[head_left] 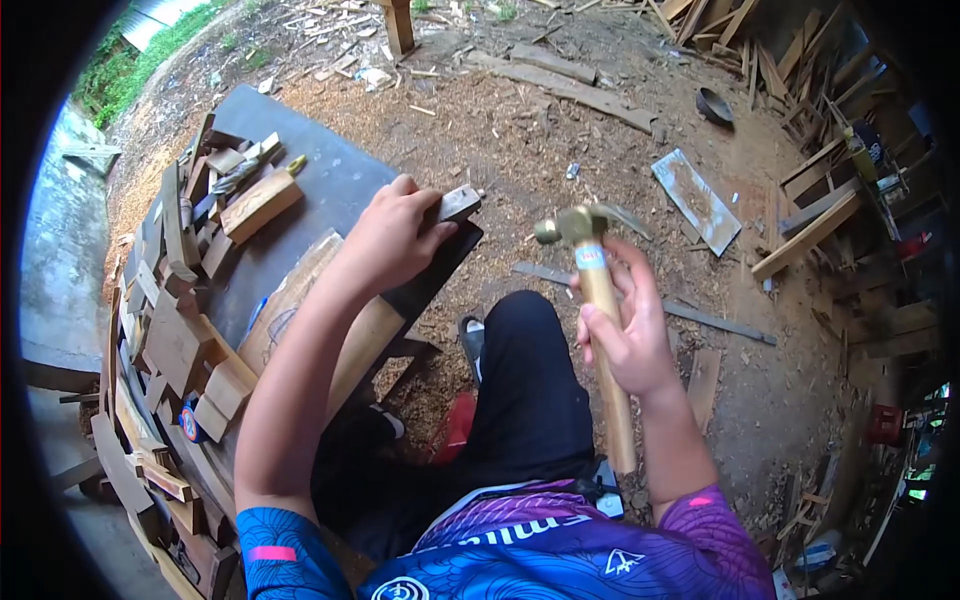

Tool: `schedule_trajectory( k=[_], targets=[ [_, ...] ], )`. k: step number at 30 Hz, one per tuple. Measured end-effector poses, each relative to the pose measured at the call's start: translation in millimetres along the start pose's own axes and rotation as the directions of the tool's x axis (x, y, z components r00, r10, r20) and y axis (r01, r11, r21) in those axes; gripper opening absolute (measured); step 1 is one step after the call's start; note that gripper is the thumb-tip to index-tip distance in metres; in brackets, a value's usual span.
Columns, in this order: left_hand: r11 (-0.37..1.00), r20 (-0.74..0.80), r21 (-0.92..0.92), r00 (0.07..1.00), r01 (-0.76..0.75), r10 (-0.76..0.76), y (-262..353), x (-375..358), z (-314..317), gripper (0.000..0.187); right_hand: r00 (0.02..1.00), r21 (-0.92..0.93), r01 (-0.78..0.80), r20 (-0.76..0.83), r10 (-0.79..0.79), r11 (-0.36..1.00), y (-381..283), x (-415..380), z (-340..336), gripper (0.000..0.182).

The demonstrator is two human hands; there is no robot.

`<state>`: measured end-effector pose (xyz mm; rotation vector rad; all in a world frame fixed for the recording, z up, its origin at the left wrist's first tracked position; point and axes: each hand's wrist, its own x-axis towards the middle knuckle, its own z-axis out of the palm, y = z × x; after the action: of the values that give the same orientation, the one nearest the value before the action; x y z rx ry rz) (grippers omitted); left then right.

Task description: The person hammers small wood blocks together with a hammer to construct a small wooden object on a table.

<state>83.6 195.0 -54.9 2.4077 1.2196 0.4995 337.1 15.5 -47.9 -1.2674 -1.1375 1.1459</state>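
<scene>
My right hand (630, 320) is wrapped round the pale wooden handle of a claw hammer (592, 265), gripping it a little below the brass-coloured head. The hammer stands upright, head at the top, off to the right of the table. My left hand (395, 235) is closed on a small greyish wooden block (460, 203) at the table's right edge. Its fingers hide most of that block, and a small light tip shows at its far end. Beneath my left forearm lies a wide pale board (365, 335) on the dark tabletop (335, 165).
Wood offcuts (180, 345) are heaped along the table's left side, with a tape measure (190, 422) among them. A larger block (260, 205) lies farther back. Wood chips cover the ground, where a flat panel (697, 200) and a long strip (700, 318) lie.
</scene>
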Motion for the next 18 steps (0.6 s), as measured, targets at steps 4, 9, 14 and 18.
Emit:
schedule_trajectory(
  k=[4, 9, 14, 18],
  targets=[
    [0.982, -0.091, 0.178, 0.993, -0.062, 0.079, -2, -9, 16, 0.038, 0.984, -0.164, 0.17, 0.086, -0.158, 0.972, -25, 35, 21, 0.065],
    [0.958, -0.096, 0.284, 0.993, -0.045, 0.075, -3, -13, 22, 0.042, 0.84, -0.493, 0.533, 0.213, -0.498, 0.688, -48, 62, 54, 0.054],
    [0.968, -0.145, 0.239, 0.984, -0.071, 0.108, -8, -15, 25, 0.042, 0.864, -0.586, 0.489, 0.221, -0.453, 0.646, -34, 75, 65, 0.051],
    [0.968, -0.146, 0.229, 0.98, -0.097, 0.133, -13, -13, 28, 0.039, 0.827, -0.562, 0.514, 0.124, -0.549, 0.648, -67, 63, 67, 0.049]
  ],
)
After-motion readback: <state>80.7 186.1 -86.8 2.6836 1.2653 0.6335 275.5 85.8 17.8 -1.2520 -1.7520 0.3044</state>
